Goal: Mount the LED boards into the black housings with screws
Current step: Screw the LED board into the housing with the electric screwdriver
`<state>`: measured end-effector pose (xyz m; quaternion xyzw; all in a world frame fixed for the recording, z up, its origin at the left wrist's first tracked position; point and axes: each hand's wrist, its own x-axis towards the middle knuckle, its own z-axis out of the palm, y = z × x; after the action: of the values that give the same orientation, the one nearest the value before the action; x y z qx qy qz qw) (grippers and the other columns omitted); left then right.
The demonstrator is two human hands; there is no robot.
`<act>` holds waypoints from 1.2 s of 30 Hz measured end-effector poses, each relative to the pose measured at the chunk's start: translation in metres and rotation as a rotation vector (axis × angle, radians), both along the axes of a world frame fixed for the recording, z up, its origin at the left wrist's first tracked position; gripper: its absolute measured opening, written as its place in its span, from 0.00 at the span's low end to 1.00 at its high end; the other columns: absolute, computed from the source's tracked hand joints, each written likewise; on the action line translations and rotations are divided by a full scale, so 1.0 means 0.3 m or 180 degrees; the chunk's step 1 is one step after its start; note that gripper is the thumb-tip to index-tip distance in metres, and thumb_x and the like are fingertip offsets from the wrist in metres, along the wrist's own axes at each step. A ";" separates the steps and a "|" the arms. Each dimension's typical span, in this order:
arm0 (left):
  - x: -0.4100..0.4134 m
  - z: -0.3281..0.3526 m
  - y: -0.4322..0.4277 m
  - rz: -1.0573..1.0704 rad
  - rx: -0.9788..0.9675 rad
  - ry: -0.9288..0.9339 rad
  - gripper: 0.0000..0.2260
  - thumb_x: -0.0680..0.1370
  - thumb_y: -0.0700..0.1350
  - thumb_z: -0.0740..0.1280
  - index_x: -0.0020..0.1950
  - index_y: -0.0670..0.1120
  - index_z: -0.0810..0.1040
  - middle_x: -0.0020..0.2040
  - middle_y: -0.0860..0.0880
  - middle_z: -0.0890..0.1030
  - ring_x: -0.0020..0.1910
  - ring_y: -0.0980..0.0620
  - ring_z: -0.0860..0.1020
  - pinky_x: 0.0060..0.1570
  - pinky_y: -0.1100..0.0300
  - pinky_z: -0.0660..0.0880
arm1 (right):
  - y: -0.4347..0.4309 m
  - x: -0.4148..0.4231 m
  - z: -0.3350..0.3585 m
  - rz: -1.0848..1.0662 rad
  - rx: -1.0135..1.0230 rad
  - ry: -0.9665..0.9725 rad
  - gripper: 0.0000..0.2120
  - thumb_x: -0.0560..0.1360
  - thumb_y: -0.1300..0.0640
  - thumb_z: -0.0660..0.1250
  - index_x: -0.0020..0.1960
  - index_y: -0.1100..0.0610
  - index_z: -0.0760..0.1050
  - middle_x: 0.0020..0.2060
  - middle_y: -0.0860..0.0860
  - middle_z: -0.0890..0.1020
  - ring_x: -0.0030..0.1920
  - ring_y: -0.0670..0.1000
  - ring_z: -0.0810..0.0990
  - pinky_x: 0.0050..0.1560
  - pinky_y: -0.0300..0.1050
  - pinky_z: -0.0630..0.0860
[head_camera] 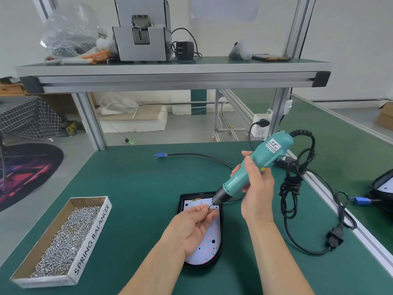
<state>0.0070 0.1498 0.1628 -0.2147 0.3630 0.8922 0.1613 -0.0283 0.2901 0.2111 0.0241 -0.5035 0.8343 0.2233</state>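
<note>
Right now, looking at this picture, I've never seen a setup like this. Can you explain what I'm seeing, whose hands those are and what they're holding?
There is no machine here. One camera worn on a person's head looks down at their two bare hands over a green worktable. The right hand grips a teal electric screwdriver, tilted with its bit pointing down and left. The left hand seems to pinch a small screw at the bit's tip. Under the hands lies a black housing with a white LED board in it. To the left stands a cardboard box of screws. To the right lies the screwdriver's coiled black cord.
</note>
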 end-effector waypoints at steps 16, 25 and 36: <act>0.020 0.003 0.056 -0.0283 -0.1854 0.0280 0.09 0.79 0.37 0.66 0.58 0.43 0.76 0.32 0.46 0.82 0.27 0.52 0.77 0.28 0.63 0.73 | -0.036 -0.067 0.052 -0.1088 0.0268 0.0141 0.05 0.66 0.53 0.71 0.35 0.44 0.78 0.29 0.48 0.76 0.31 0.53 0.72 0.34 0.46 0.73; 0.007 -0.008 0.068 -0.0898 -0.5445 0.1042 0.19 0.76 0.55 0.63 0.67 0.66 0.73 0.57 0.59 0.82 0.53 0.51 0.80 0.44 0.60 0.67 | -0.047 -0.082 -0.009 -0.1152 0.0980 0.0209 0.09 0.68 0.51 0.71 0.34 0.47 0.72 0.26 0.46 0.73 0.27 0.49 0.70 0.29 0.43 0.70; -0.014 -0.017 0.111 -0.1464 -0.6254 0.1345 0.17 0.78 0.43 0.60 0.63 0.58 0.75 0.31 0.54 0.65 0.40 0.48 0.71 0.38 0.59 0.66 | -0.042 -0.104 -0.044 -0.1147 0.1249 0.0385 0.13 0.69 0.52 0.70 0.32 0.40 0.69 0.24 0.40 0.70 0.25 0.44 0.66 0.27 0.38 0.67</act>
<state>0.0029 0.1833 0.1578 -0.0159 0.9854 0.1689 0.0144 -0.0595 0.2775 0.1979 0.0267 -0.6374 0.6646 0.3889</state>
